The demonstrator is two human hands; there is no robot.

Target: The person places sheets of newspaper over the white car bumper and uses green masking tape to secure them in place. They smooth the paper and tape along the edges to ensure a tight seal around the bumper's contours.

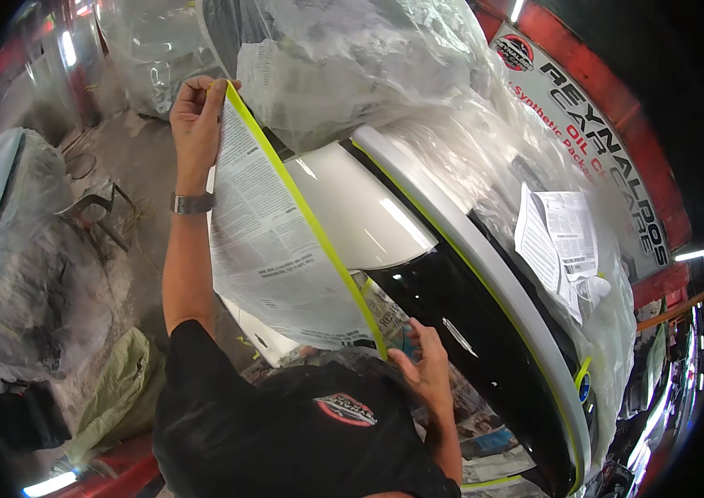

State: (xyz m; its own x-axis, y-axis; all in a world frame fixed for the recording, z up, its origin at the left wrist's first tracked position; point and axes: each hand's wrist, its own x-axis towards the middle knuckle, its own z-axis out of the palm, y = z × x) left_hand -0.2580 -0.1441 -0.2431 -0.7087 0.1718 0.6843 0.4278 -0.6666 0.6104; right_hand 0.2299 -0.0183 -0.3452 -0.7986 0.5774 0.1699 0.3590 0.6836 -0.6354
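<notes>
Up at the far left, my left hand (197, 118) pinches the upper corner of a printed newspaper sheet (265, 241). Bright yellow-green masking tape (306, 212) runs along the sheet's right edge, which slants down toward me. By the tape's lower end is my right hand (428, 365), fingers apart, its thumb at or very near the tape; whether they touch I cannot tell. Behind the sheet lies a glossy white car panel (352, 212), with a glossy black panel (460, 328) to its right. The sheet hides part of the white panel.
A curved silver-grey strip (468, 224) edged with yellow-green tape borders the black panel. Clear plastic sheeting (360, 66) drapes the vehicle, with loose printed papers (564, 236) on its right. Leftward are a metal stand (99, 207), a plastic-wrapped object (32, 290) and an olive cloth (119, 390).
</notes>
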